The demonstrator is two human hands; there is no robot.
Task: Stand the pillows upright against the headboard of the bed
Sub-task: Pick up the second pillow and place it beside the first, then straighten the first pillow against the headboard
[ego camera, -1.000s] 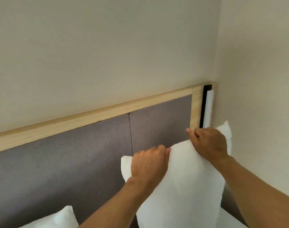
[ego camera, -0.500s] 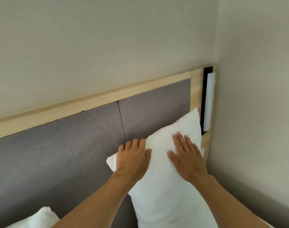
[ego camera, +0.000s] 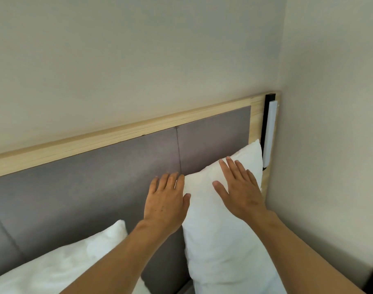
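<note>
A white pillow stands upright against the grey padded headboard at its right end, its top corner reaching the wooden frame. My left hand lies flat over the pillow's upper left edge, fingers spread. Flat on the pillow's upper front rests my right hand, fingers apart. Neither hand grips anything. A second white pillow leans lower at the left, partly behind my left forearm.
The headboard has a light wooden frame. A black and white strip fixture is mounted at its right end, beside the side wall that closes the corner. Beige wall rises above.
My hands let go of the pillow's top edge and now press flat on it. The pillow went from held up to standing against the headboard. More of the left pillow shows.
</note>
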